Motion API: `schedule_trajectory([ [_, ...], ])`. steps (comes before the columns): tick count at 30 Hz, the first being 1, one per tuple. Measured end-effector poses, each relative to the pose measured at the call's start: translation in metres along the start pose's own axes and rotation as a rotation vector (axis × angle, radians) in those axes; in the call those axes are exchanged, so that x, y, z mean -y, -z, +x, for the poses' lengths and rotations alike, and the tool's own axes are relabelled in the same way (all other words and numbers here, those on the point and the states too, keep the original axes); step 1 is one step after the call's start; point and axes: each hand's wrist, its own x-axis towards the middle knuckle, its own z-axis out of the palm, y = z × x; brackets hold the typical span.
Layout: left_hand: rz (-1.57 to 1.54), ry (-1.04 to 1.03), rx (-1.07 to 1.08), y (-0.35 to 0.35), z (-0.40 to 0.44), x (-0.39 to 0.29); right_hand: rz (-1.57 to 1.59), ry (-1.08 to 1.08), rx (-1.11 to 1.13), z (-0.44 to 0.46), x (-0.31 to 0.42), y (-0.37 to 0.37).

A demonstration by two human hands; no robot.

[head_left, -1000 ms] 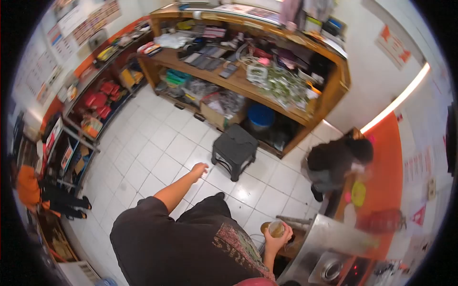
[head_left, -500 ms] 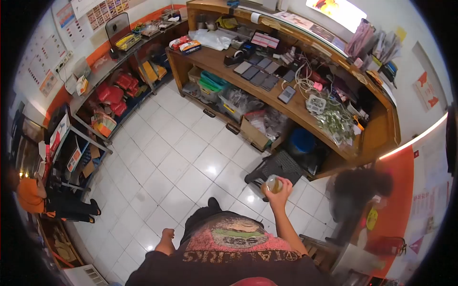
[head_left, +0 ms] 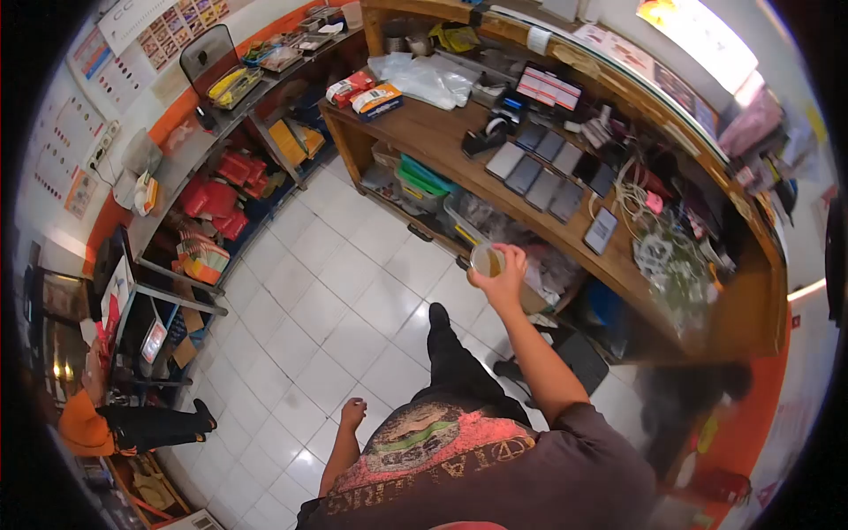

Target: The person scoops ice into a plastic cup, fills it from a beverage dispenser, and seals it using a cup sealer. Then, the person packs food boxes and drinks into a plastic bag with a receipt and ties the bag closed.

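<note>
My right hand (head_left: 505, 276) is wrapped round a clear plastic cup (head_left: 487, 260) with brownish contents, held in front of the counter's lower shelf. My left hand (head_left: 353, 412) hangs low over the white floor tiles, its fingers curled, with nothing visible in them. On the wooden counter (head_left: 424, 132) beyond the cup lie several phones (head_left: 533, 187), a tape dispenser (head_left: 484, 140), a lit screen (head_left: 548, 88) and tangled white cables (head_left: 629, 190).
A person in orange and black (head_left: 87, 426) is at the left beside shelves (head_left: 177, 296). Another person in dark clothes (head_left: 689, 397), blurred, is at the right. A dark stool (head_left: 574, 362) stands by the counter. Red packs (head_left: 212, 199) fill a left shelf.
The view has turned right and moved nearer the counter. My right hand has brought the cup forward from beside the metal worktop. My left hand has dropped back, its fingers now curled.
</note>
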Motion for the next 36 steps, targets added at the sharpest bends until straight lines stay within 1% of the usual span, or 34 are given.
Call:
schedule_trajectory([
  [4, 0.068, 0.091, 0.013, 0.018, 0.048, -0.045, 0.069, 0.076, -0.019, 0.146, 0.001, -0.091],
  [7, 0.226, 0.115, 0.138, 0.051, 0.077, -0.086, 0.122, 0.085, -0.029, 0.249, 0.002, -0.153],
  [9, 0.019, 0.321, 0.194, 0.08, 0.102, -0.106, 0.145, 0.069, -0.036, 0.305, -0.001, -0.191],
  [10, -0.256, 0.505, 0.195, 0.087, 0.132, -0.111, 0.088, 0.044, -0.058, 0.333, -0.004, -0.208],
  [11, 0.248, -0.088, 0.188, 0.101, 0.151, -0.12, 0.029, 0.024, -0.077, 0.357, -0.007, -0.224],
  [12, 0.072, 0.18, 0.019, 0.105, 0.155, -0.179, 0.03, 0.015, -0.056, 0.377, -0.012, -0.24],
  [13, 0.136, 0.088, -0.153, 0.107, 0.181, -0.207, -0.052, -0.051, -0.051, 0.396, -0.018, -0.254],
  [14, 0.179, 0.057, -0.198, 0.113, 0.194, -0.26, -0.134, -0.116, -0.053, 0.413, -0.023, -0.267],
  [15, 0.198, 0.034, -0.248, 0.118, 0.207, -0.314, -0.133, -0.125, -0.044, 0.424, -0.029, -0.276],
  [16, 0.069, -0.05, -0.261, 0.121, 0.235, -0.334, -0.205, -0.192, -0.027, 0.434, -0.036, -0.285],
  [17, 0.147, -0.168, -0.262, 0.125, 0.266, -0.356, -0.276, -0.258, -0.012, 0.445, -0.042, -0.291],
  [18, 0.267, -0.207, -0.29, 0.125, 0.264, -0.432, -0.331, -0.309, 0.017, 0.452, -0.047, -0.295],
  [20, 0.201, -0.33, -0.231, 0.127, 0.295, -0.529, -0.347, -0.334, 0.029, 0.456, -0.058, -0.302],
  [22, 0.128, -0.558, -0.259, 0.125, 0.322, -0.625, -0.371, -0.349, 0.039, 0.456, -0.062, -0.305],
  [23, 0.124, -0.626, -0.237, 0.126, 0.339, -0.671, -0.385, -0.359, 0.027, 0.46, -0.06, -0.304],
  [25, 0.088, -0.756, -0.175, 0.121, 0.369, -0.76, -0.432, -0.418, 0.152, 0.462, -0.052, -0.299],
  [26, 0.052, -0.821, -0.142, 0.113, 0.39, -0.803, -0.465, -0.405, 0.147, 0.463, -0.047, -0.297],
  [27, 0.012, -0.919, -0.085, 0.102, 0.423, -0.841, -0.481, -0.436, 0.109, 0.462, -0.048, -0.297],
  [28, -0.025, -1.009, -0.018, 0.09, 0.45, -0.874, -0.493, -0.342, 0.016, 0.457, -0.048, -0.299],
  [29, 0.036, -1.111, 0.02, 0.08, 0.458, -0.917, -0.512, -0.239, -0.083, 0.459, -0.046, -0.299],
  [31, 0.198, -1.113, 0.141, 0.051, 0.5, -0.98, -0.445, -0.247, -0.265, 0.453, -0.022, -0.291],
  [33, 0.475, -1.198, 0.241, 0.011, 0.57, -1.018, -0.273, -0.46, -0.286, 0.432, -0.007, -0.287],
  [34, 0.554, -1.308, 0.312, -0.005, 0.592, -1.032, -0.271, -0.516, -0.34, 0.416, -0.002, -0.291],
  [35, 0.541, -1.319, 0.345, -0.024, 0.612, -1.047, -0.267, -0.57, -0.393, 0.397, 0.0, -0.3],
  [36, 0.745, -1.36, 0.34, -0.044, 0.63, -1.059, -0.185, -0.687, -0.404, 0.378, 0.004, -0.307],
])
